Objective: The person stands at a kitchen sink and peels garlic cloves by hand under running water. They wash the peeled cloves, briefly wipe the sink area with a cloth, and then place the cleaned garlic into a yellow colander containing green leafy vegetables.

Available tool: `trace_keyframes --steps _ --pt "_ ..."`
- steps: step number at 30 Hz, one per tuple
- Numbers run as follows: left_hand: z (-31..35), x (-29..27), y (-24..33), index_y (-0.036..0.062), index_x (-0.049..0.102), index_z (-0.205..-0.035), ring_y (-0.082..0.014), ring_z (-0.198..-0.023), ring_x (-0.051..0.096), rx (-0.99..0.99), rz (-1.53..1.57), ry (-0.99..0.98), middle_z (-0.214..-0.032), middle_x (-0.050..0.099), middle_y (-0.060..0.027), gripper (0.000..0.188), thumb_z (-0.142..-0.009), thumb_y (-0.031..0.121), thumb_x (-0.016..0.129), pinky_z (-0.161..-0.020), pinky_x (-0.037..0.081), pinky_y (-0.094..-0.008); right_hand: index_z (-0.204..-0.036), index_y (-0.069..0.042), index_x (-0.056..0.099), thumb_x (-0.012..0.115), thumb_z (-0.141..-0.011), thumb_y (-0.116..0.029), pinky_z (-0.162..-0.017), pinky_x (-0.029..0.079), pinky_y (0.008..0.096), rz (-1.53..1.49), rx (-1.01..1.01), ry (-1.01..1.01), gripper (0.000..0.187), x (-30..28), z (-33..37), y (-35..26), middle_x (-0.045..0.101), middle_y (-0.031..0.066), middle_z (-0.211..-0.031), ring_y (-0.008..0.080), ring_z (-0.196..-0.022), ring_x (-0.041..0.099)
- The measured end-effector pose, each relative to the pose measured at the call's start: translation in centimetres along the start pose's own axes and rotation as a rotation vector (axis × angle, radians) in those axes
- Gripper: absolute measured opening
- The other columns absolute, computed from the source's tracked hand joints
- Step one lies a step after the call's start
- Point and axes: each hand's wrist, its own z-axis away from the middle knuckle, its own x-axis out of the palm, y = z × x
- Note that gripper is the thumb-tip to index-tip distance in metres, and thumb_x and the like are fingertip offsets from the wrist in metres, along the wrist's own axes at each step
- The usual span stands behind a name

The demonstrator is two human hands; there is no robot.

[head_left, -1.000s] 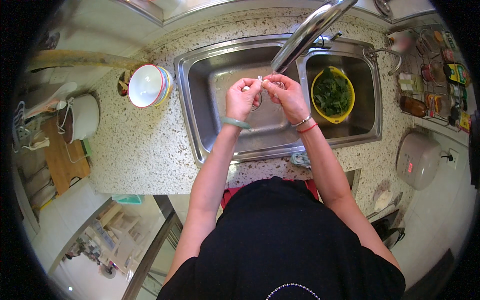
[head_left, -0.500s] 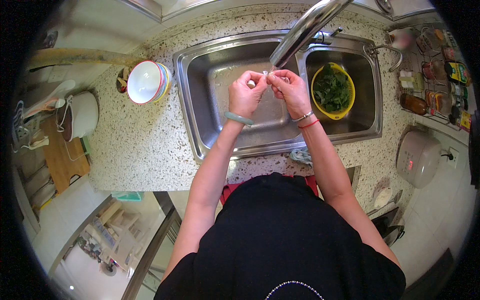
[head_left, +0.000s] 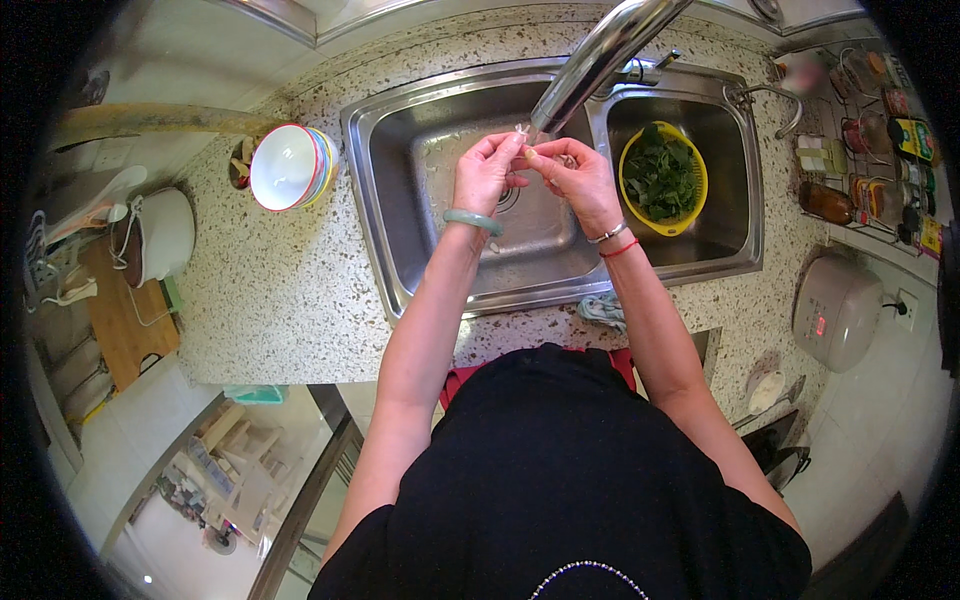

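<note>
Both hands are raised over the large left basin (head_left: 420, 240), just under the tip of the curved chrome faucet (head_left: 590, 70). My left hand (head_left: 480, 180), with a pale green bangle at the wrist, is closed in a pinch. A small whitish scrap (head_left: 522, 131) shows at its fingertips, too small to name. Against it comes my right hand (head_left: 585, 185), thumb and forefinger also pinched; whatever it grips is mostly hidden. In the right basin stands a yellow colander (head_left: 704, 190) filled with dark green leaves (head_left: 660, 175).
Stacked bowls (head_left: 285, 168) stand on the speckled counter (head_left: 270, 300) to the left, beside a small dish. A bunched cloth (head_left: 602, 310) lies on the sink's front edge. At right are a rice cooker (head_left: 840, 312) and a rack of jars (head_left: 875, 150).
My fingertips have shifted slightly, and the left fingers now hold the whitish scrap higher. A rounded pale piece seen in my left hand earlier no longer shows. The view has tilted a little.
</note>
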Motion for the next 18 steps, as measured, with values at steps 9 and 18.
trace_keyframes --steps 9,18 --pt "0.1 0.2 -0.2 0.0061 0.059 -0.097 -0.0085 -0.068 0.058 -0.14 0.145 -0.072 -0.081 0.061 -0.0012 0.017 -0.087 0.02 0.058 -0.054 0.048 -0.0199 -0.084 -0.002 0.06 0.068 -0.08 -0.013 -0.052 0.039 0.0163 0.37 -0.278 0.098 0.014 0.6 0.0 -0.1 0.059 -0.0006 -0.073 0.0022 -0.063 0.05" --pt "-1.0 -0.3 0.2 0.0056 0.057 -0.101 -0.0053 -0.063 0.053 0.014 -0.348 -0.162 -0.082 0.06 -0.0014 0.02 -0.088 0.02 0.057 -0.05 0.042 -0.0179 -0.089 -0.003 0.06 0.062 -0.086 -0.022 -0.046 0.032 0.0147 -0.263 0.046 -0.009 0.019 0.3 -1.7 -0.1 0.054 -0.0014 -0.067 0.0012 -0.055 0.044"
